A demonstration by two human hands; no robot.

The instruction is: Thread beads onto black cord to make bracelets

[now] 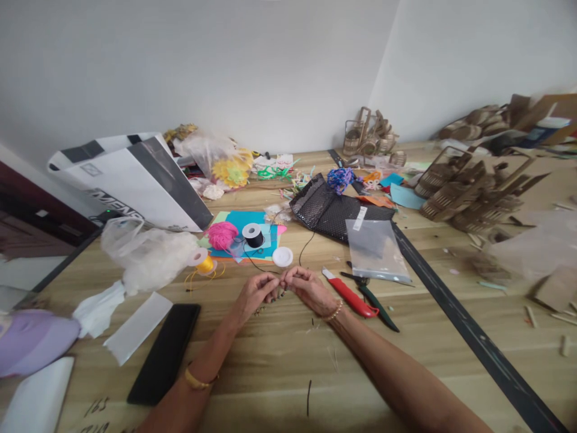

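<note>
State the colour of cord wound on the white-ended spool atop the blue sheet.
Black cord, clearest in the head view.

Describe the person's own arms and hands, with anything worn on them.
The left hand and right hand are ungloved, and no sleeves show. A plain gold-coloured bangle circles the left forearm; a thin bracelet, seemingly beaded, circles the right wrist.
</note>
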